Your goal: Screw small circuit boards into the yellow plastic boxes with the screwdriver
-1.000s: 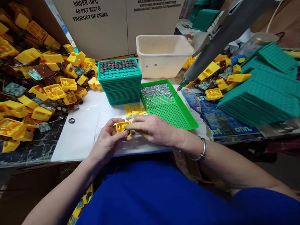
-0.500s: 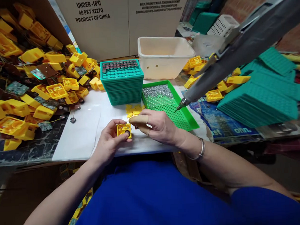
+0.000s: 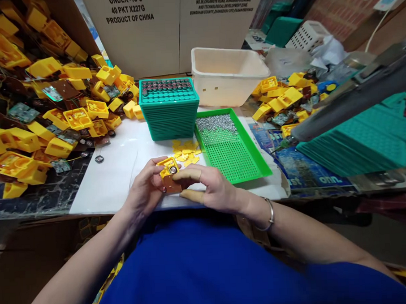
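Observation:
My left hand point(image 3: 145, 186) is closed around a small yellow plastic housing point(image 3: 166, 162), with a round silver part point(image 3: 173, 170) seated inside it. My right hand point(image 3: 213, 183), with covers on some fingertips, pinches a brown circuit board point(image 3: 172, 184) at the near edge of the housing. Whether the board touches the housing I cannot tell. Just beyond the hands lie several flat yellow pieces point(image 3: 186, 152) on the white sheet point(image 3: 113, 183). A green perforated tray point(image 3: 237, 155) with a heap of small metal screws point(image 3: 217, 123) stands to the right.
A stack of teal trays point(image 3: 171, 117) holds round parts on top. Yellow housings point(image 3: 77, 118) are piled at the left, others point(image 3: 284, 97) at the right. A hanging screwdriver point(image 3: 319, 124) slants in from the right, before more teal trays point(image 3: 364, 140). A translucent bin point(image 3: 226, 79) stands behind.
The right hand has moved nearer and lower, and the brown board now shows in its fingers. The housing has tilted in the left hand. The screwdriver appears farther right.

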The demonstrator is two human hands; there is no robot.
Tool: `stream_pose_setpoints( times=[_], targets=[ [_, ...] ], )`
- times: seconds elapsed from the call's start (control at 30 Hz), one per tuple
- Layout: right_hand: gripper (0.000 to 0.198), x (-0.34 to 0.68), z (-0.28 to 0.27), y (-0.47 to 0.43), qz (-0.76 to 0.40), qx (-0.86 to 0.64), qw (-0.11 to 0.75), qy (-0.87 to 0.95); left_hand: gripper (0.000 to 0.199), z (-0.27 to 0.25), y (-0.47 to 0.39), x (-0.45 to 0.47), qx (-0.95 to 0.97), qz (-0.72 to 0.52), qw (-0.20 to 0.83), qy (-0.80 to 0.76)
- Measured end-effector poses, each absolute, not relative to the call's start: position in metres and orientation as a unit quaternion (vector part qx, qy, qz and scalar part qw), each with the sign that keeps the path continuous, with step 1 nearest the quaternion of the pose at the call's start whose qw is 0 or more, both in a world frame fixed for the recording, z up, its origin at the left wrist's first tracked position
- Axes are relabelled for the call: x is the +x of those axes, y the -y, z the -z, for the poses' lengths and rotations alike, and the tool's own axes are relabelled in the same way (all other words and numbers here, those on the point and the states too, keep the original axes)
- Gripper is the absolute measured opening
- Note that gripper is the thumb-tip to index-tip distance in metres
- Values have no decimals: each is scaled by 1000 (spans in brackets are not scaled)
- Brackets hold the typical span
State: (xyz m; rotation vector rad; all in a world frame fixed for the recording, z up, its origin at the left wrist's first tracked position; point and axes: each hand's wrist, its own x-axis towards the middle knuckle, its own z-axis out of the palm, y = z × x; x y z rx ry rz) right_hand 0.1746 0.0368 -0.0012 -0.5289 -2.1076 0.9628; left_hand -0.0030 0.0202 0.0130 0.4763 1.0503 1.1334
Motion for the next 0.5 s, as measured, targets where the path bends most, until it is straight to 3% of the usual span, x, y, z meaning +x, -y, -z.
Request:
stream_pose_setpoints(
  times=[0.1, 0.27, 0.5],
  targets=[
    [16, 171, 12, -31, -288, -186, 387, 856, 35, -16, -20, -2, 223, -481, 693, -488],
    [19, 171, 14, -29, -205, -161, 400, 879, 43, -11, -18, -1, 243, -474, 689, -491],
    [15, 169, 6, -32, -254, -271, 429, 823, 29, -4, -10, -1, 300, -520, 663, -447]
  ],
)
